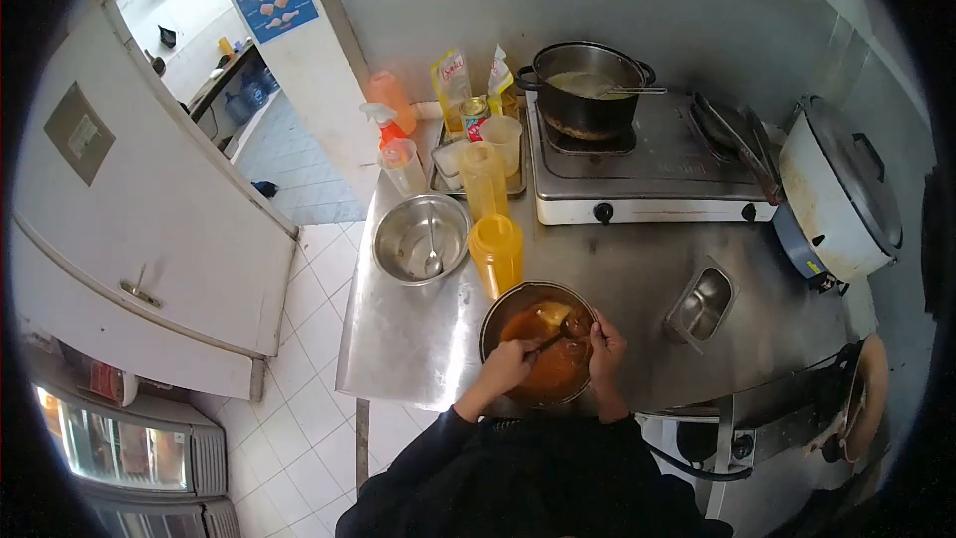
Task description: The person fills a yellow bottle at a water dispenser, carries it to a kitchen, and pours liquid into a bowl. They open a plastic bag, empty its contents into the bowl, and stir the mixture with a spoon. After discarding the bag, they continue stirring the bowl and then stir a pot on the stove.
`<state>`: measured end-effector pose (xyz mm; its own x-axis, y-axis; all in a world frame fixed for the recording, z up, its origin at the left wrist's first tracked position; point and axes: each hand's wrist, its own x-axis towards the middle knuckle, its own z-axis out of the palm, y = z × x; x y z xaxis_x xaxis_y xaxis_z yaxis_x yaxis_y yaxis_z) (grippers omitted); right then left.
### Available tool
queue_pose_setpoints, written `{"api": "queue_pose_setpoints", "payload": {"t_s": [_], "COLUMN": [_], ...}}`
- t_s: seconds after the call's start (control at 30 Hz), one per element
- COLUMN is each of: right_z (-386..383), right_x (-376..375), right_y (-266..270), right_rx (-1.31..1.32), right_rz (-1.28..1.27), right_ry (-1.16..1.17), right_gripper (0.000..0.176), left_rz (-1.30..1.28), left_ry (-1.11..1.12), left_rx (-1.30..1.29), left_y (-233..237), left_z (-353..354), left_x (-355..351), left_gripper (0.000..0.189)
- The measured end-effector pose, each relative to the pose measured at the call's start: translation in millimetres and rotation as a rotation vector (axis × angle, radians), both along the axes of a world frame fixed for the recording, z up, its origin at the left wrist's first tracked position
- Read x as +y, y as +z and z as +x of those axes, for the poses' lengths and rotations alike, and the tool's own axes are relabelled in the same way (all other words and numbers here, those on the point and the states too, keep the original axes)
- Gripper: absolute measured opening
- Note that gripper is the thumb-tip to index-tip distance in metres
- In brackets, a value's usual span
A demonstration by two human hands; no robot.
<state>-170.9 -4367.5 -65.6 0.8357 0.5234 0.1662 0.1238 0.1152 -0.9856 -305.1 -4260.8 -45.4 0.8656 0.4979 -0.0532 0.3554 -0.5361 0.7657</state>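
A round pot [488,324] of orange-red sauce [543,379] stands at the front edge of the steel counter, close to my body. My left hand [506,367] is closed around the handle of a dark spoon [575,325], whose bowl dips into the sauce near the far right side. A paler yellowish patch shows in the sauce beside the spoon. My right hand [605,351] grips the pot's right rim, its fingers partly hidden. Just behind the pot is a yellow-orange plastic container [496,249].
A steel bowl [398,254] with a spoon sits left, near clear plastic jugs [484,179] and a tray of packets [453,85]. Behind is a gas stove [637,179] with a black pot [588,110]. A small steel pan [705,304] and a large white cooker [832,184] are right.
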Motion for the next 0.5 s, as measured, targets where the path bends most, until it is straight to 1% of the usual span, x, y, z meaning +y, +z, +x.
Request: {"api": "queue_pose_setpoints", "payload": {"t_s": [0.03, 0.07, 0.13, 0.17, 0.23, 0.27, 0.33, 0.37, 0.43, 0.5], "right_z": [1, 1, 1, 1, 1, 3, 4, 4, 4, 3], "right_x": [0, -1, -1, -1, -1, -1, -2, -2, -2, -2], "right_y": [-2, -7, -3, 0, -1, -6, -9, -10, -8, -3], "right_rx": [0.000, -0.004, -0.007, -0.018, -0.025, -0.027, -0.025, -0.023, -0.017, -0.011], "right_rz": [0.001, -0.022, -0.046, -0.025, -0.005, -0.004, -0.004, -0.017, -0.032, -0.078], "right_ry": [0.002, -0.004, -0.009, 0.001, 0.010, 0.006, 0.004, 0.003, 0.004, 0.004], "right_gripper": [0.026, 0.026, 0.025, 0.025, 0.025, 0.025, 0.026, 0.026, 0.027, 0.027], "left_rz": [0.031, 0.031, 0.185, 0.185, 0.381, 0.381, 0.498, 0.497, 0.573, 0.527], "left_ry": [0.049, 0.050, 0.080, 0.080, 0.127, 0.127, 0.132, 0.132, 0.163, 0.195], "left_rx": [0.025, 0.026, 0.106, 0.108, 0.325, 0.329, 0.389, 0.392, 0.290, 0.257], "left_y": [2, 4, 15, 18, 21, 20, 19, 20, 23, 22], "left_z": [0, -1, -6, -8, -14, -17, -24, -28, -34, -39], "left_x": [4, 7, 10, 12, 15, 16, 18, 17, 14, 11], "left_gripper": [0.026, 0.026, 0.027, 0.027, 0.029, 0.029, 0.033, 0.033, 0.035, 0.034]}}
